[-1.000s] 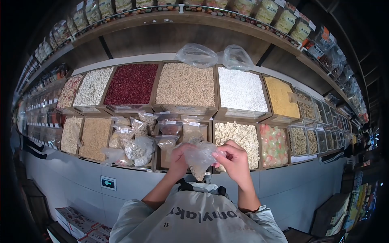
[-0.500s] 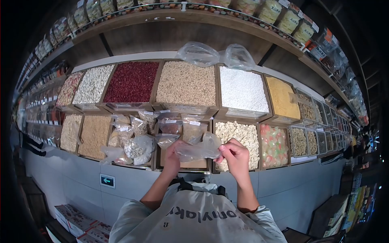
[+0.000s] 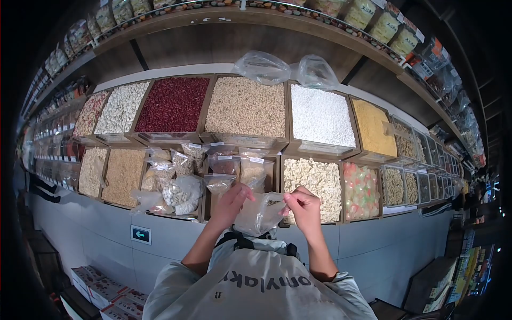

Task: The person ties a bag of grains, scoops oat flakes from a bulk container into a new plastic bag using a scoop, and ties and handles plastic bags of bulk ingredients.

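Observation:
A clear plastic bag (image 3: 257, 214) hangs between my two hands, its top edge spread and its contents hard to make out. My left hand (image 3: 230, 202) is beside the bag's left edge, fingers bent, and its grip is partly unclear. My right hand (image 3: 304, 207) pinches the bag's right edge in front of the bin of pale flat pieces (image 3: 313, 181). Behind my left hand are labelled bags (image 3: 253, 169) in a wooden bin. Farther left, another bin holds several filled bags (image 3: 183, 192).
The back row has bins of dark red beans (image 3: 173, 104), beige beans (image 3: 245, 106), white grains (image 3: 322, 117) and yellow grain (image 3: 376, 128). Wrapped sweets (image 3: 361, 189) lie to the right. Loose clear bags (image 3: 262, 67) rest behind the bins, below a shelf (image 3: 213, 21).
The bag in my hands was bunched, then stretched sideways; now it hangs lower with its top spread. My left hand has shifted slightly, its fingers pointing more to the right.

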Motion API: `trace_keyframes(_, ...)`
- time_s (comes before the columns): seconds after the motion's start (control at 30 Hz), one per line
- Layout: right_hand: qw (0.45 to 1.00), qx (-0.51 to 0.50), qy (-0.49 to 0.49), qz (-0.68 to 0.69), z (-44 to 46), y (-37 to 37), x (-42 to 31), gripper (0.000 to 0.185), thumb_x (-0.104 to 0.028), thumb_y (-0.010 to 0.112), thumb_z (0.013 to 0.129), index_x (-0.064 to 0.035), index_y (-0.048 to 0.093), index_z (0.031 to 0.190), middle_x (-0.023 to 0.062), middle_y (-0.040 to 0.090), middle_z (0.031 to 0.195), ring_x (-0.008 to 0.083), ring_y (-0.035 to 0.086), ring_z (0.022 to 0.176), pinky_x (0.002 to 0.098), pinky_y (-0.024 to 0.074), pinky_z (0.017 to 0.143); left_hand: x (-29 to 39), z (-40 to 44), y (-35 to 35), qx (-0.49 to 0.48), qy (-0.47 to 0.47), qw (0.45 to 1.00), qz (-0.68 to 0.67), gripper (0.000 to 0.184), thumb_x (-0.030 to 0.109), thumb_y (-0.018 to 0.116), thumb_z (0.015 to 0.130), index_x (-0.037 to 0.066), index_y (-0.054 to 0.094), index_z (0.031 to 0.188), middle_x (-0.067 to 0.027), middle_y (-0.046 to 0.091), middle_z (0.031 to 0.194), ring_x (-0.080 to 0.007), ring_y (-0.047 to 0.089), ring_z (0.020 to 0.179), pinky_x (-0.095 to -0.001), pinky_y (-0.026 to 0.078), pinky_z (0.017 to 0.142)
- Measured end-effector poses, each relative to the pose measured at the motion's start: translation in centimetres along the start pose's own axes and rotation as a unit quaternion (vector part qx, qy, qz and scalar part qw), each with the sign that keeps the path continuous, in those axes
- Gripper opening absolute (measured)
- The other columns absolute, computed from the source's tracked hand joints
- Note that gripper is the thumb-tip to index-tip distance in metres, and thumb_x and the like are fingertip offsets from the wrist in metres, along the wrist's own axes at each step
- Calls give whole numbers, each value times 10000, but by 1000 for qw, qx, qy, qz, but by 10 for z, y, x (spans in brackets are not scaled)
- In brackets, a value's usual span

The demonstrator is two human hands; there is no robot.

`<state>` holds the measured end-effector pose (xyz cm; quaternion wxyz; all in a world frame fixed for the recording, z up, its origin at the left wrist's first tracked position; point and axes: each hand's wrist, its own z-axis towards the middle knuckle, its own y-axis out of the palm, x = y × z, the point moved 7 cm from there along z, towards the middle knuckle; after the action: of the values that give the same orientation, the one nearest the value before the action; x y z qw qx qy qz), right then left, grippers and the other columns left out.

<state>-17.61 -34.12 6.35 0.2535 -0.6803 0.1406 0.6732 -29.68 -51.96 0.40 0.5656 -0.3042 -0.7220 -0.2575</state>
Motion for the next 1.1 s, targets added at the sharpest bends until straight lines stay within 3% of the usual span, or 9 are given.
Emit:
trace_keyframes(0.03, 1000, 3, -3, -9, -1, 1, -2, 231, -76, 701, 911, 4, 693, 695, 29, 554, 635, 109, 525, 560, 257, 409, 531, 7, -3, 4, 0, 0, 1000, 0, 392, 415, 554, 969, 29, 588, 1028, -91, 686, 936, -205, 647, 850, -358, 488, 732)
trace_keyframes(0.1, 1000, 8, -4, -18, -1, -1, -2, 234, -74, 713, 899, -3, 690, 677, 28, 551, 636, 109, 501, 558, 259, 393, 524, 22, -11, 20, -30, 56, 955, 290, 381, 379, 628, 930, 33, 588, 1085, -81, 673, 931, -261, 644, 830, -397, 484, 716)
trace_keyframes(0.17, 992, -20, -59, -109, -2, 0, -8, 213, -31, 701, 899, 51, 660, 706, 53, 539, 730, 119, 600, 561, 253, 535, 510, 28, -15, 27, -44, 54, 950, 303, 310, 302, 633, 923, 28, 595, 1063, -95, 665, 885, -261, 631, 799, -400, 482, 708)
trace_keyframes(0.2, 992, -19, -59, -109, -2, 0, -5, 213, -31, 701, 899, 51, 660, 706, 53, 539, 730, 119, 600, 561, 253, 535, 510, 28, -16, 31, -59, 51, 946, 316, 241, 225, 638, 916, 22, 602, 1042, -109, 656, 838, -262, 619, 768, -402, 479, 700)
trace_keyframes(0.43, 993, 19, -42, -109, -6, -6, 1, 237, 20, 785, 792, 19, 607, 636, 27, 521, 723, 85, 550, 579, 234, 445, 507, -8, -1, 14, -59, 44, 963, 258, 199, 184, 597, 915, -14, 591, 900, -193, 591, 751, -320, 615, 721, -416, 477, 689)
trace_keyframes(0.7, 996, -17, -21, -81, -8, -5, -4, 225, 86, 758, 771, -5, 585, 659, 23, 508, 776, 79, 547, 641, 226, 455, 520, 4, 2, 26, -61, 55, 996, -17, 119, 81, 505, 986, 47, 536, 876, 33, 457, 730, -63, 444, 678, -255, 387, 613)
trace_keyframes(0.93, 997, -65, -42, -27, -16, -8, -25, 222, 130, 729, 773, 0, 558, 716, 48, 496, 861, 107, 589, 701, 249, 571, 606, 35, -10, 17, -80, 14, 997, -21, 118, 65, 504, 986, 44, 554, 881, 28, 496, 779, -51, 434, 680, -234, 374, 618)
trace_keyframes(1.03, 997, -59, -15, 49, -18, -5, -34, 233, 140, 721, 774, -5, 539, 754, 53, 492, 867, 114, 597, 713, 252, 575, 613, 60, -14, 17, -47, 93, 992, 76, 123, 62, 510, 984, 27, 548, 873, -23, 529, 832, -110, 506, 782, -257, 412, 713)
trace_keyframes(1.1, 992, -38, 17, 116, -19, 1, -35, 241, 143, 716, 777, -9, 528, 769, 56, 490, 868, 117, 599, 714, 251, 576, 617, 88, -20, 26, -7, 242, 966, 91, 106, 70, 507, 981, -14, 529, 920, -117, 546, 947, -177, 532, 836, -295, 437, 748)
